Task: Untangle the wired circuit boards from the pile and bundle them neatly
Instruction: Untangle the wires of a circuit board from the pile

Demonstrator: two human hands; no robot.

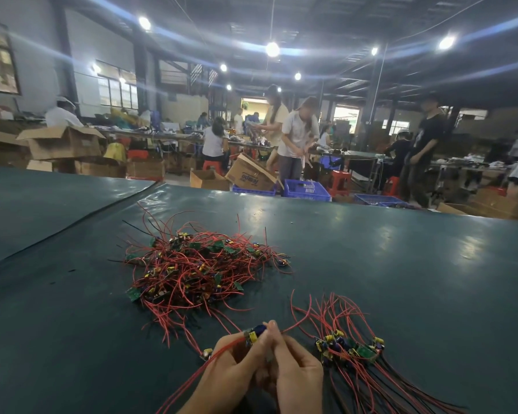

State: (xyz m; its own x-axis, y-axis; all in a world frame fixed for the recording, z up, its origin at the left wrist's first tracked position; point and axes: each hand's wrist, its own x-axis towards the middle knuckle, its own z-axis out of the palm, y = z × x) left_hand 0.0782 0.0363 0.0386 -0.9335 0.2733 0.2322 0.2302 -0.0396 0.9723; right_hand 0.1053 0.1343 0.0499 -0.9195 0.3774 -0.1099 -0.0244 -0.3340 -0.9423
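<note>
Left hand (228, 372) and right hand (296, 375), fingers curled, both pinch one small circuit board with yellow-blue parts and red leads (253, 334), just nearside of the tangled pile of red-wired green boards (198, 264). Probably light, with floppy, snag-prone leads: grip the board's edges and don't yank the wire. Laid-out bundle of boards (350, 348) sits near-right of the pile.

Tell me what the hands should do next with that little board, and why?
Probably lay it down to the right, beside the sorted boards. The left hand and the right hand both pinch one small board, held apart from the tangled pile. The sorted boards lie close by, their wires trailing one way.
</note>
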